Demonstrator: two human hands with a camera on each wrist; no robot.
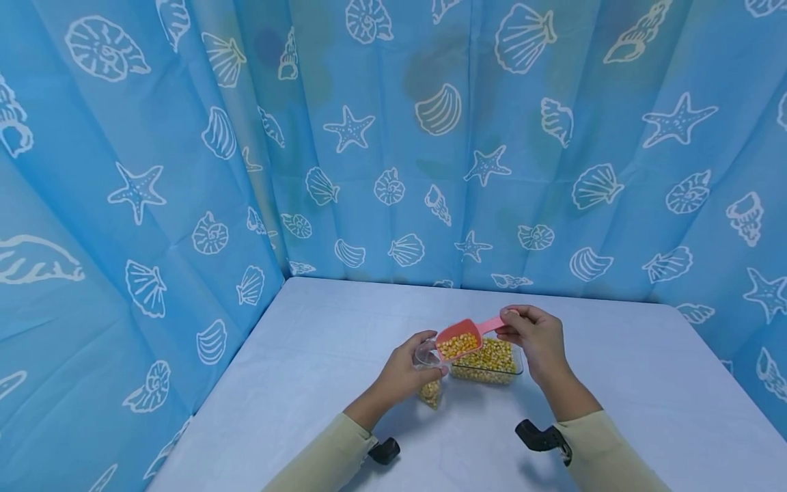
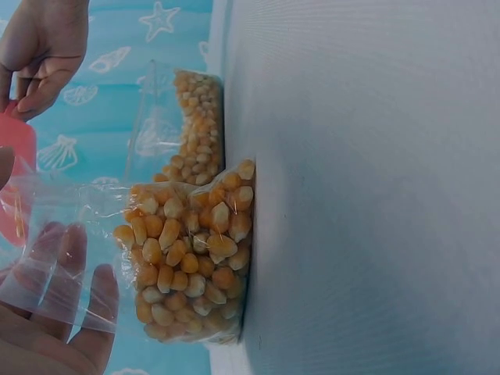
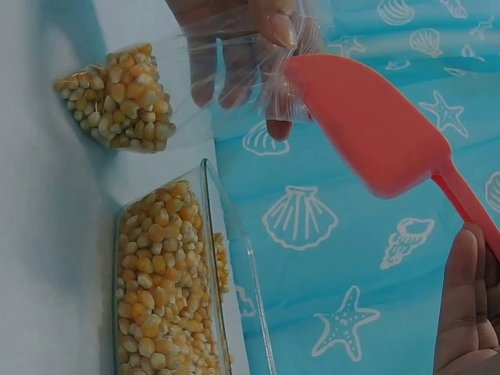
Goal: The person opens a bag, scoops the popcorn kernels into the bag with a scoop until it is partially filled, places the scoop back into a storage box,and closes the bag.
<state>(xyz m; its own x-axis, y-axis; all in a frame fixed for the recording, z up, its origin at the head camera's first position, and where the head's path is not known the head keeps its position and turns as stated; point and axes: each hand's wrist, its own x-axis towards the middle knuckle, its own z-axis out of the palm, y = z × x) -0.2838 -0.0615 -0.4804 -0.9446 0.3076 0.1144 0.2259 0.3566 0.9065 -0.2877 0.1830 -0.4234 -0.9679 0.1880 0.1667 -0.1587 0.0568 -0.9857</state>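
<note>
My right hand [image 1: 537,342] grips the handle of a pink scoop [image 1: 462,335] loaded with yellow corn kernels [image 1: 458,345]. The scoop's front lip is at the mouth of a clear plastic bag [image 2: 168,258], tilted toward it. My left hand [image 1: 402,369] holds the upper part of the bag, its thumb and fingers spread around the mouth. Kernels fill the bag's lower part, which stands on the white table. Just behind and right of the bag, partly beneath the scoop, is a glass container [image 1: 486,379] heaped with more kernels.
A white-covered table [image 1: 344,328] lies under everything. Blue curtains [image 1: 393,150] with white shell and starfish prints hang behind it and along the left side. A black wrist mount [image 1: 541,436] sticks out from my right sleeve, another [image 1: 384,451] from my left.
</note>
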